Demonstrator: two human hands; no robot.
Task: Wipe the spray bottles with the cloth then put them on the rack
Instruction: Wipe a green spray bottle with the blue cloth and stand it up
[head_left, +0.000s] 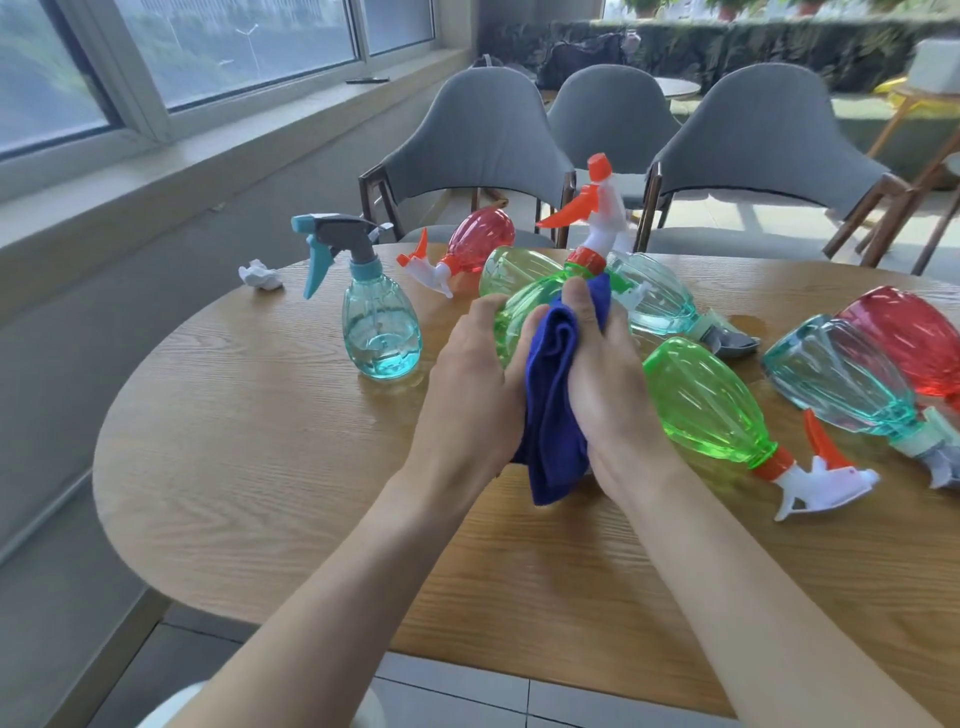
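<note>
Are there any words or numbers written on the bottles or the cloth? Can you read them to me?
No words or numbers can be read anywhere.
The green bottle in the hands: no label shows.
The blue cloth: plain, no tag in sight.
The upright blue bottle: clear plastic, nothing printed that shows.
The other bottles lying on the table: no print shows on them either.

green spray bottle (524, 306) – tilted, held | blue cloth (553, 410) – wrapped against it

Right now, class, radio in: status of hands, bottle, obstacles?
Left hand and right hand gripping green plastic spray bottle through blue cloth. Wiping underway. No rack visible.
</note>
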